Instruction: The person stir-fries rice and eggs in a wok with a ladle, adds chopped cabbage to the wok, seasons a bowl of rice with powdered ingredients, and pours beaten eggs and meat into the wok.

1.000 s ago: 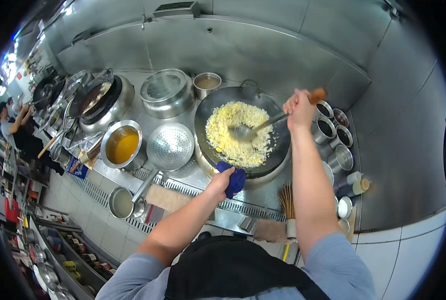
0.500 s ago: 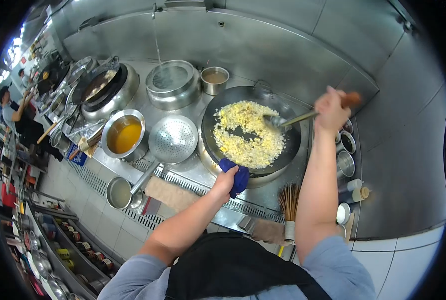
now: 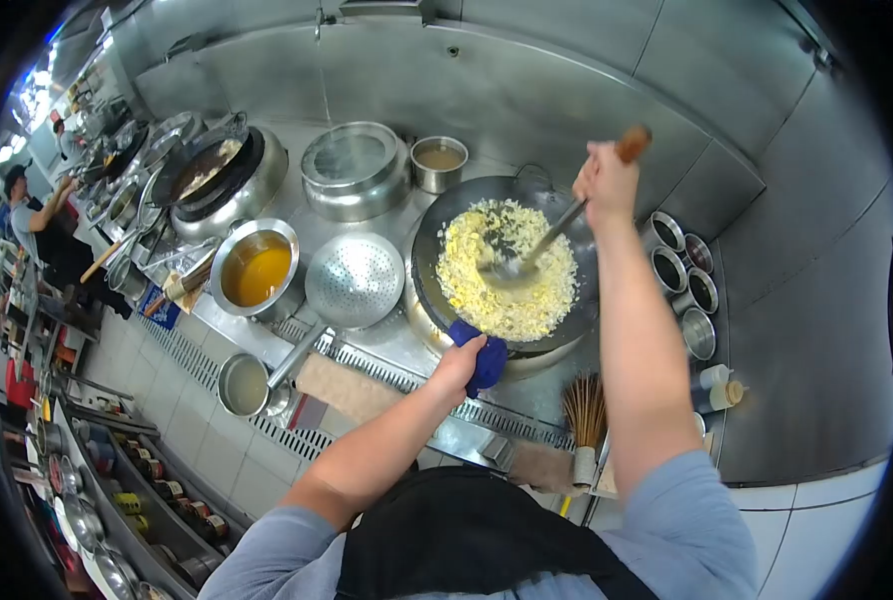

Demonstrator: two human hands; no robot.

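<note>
Behind your steel worktop (image 3: 387, 345) rises a brushed-metal wall (image 3: 527, 85) with visible panel seams, and another dull metal panel (image 3: 817, 330) closes off your right side, meeting white tiles (image 3: 807, 530) at its foot. Down to your left, pale square floor tiles (image 3: 202, 450) run beside a slotted drain grate (image 3: 182, 355) and dark shelving (image 3: 157, 490). Bright white lights (image 3: 9, 150) glow at your far upper left.

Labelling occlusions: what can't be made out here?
Head view: wok edge gripped by left hand, hidden by blue cloth.
Head view: ladle bowl outline, motion-blurred in food.
Head view: underside of wok, hidden by wok itself.
Head view: bottle markings, too small.
</note>
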